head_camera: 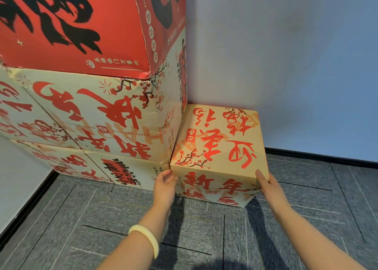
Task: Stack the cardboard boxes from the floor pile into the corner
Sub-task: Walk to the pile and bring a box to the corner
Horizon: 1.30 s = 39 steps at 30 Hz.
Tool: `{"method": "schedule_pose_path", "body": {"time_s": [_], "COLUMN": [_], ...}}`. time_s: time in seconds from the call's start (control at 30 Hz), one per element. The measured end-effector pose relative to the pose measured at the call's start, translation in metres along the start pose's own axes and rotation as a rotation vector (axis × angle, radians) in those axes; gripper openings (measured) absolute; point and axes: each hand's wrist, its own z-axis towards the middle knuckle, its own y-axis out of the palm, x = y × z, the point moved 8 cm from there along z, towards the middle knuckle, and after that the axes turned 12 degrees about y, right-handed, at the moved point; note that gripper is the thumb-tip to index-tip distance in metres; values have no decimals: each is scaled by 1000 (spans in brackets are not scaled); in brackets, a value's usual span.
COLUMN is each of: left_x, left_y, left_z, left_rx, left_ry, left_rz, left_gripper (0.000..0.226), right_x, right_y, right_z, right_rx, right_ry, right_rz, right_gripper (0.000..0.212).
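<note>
A: Where is the small box sitting?

B: On the carpet, touching the stack by the wall.

A: Hands?

B: Left hand and right hand are pressing flat, fingers extended, on opposite near corners. It is probably handling stiff and light; gripping low at the edges is advisable.

Held box: a tan cardboard box with red calligraphy and plum-blossom print, closed, upright, resting on the grey carpet floor against the wall, its left side touching the stack.
Red box: a large red box with black brush lettering, topmost in view, sitting on the cream box.
Cream box: a cream box with red characters and blossom branches, its top corner crumpled, in the middle tier.
Bottom boxes: a cream box with black-on-red print and another to its left, both on the floor.
</note>
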Motion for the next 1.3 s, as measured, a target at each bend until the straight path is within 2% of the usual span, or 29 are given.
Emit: {"method": "schedule_pose_path", "body": {"time_s": [0.57, 0.9, 1.3], "left_x": [-3, -8, -11], "left_y": [-5, -11, -10], "left_z": [2, 12, 7], "left_rx": [27, 63, 57], "left_ry": [-27, -16, -11], "left_rz": [-17, 15, 27], "left_gripper": [31, 18, 30], "right_x": [3, 3, 6], "right_y": [4, 4, 5], "right_z": [3, 3, 0], "right_rx": [3, -15, -74], "right_ry": [26, 32, 104], "right_rz": [-79, -83, 30], "right_gripper": [55, 59, 63]}}
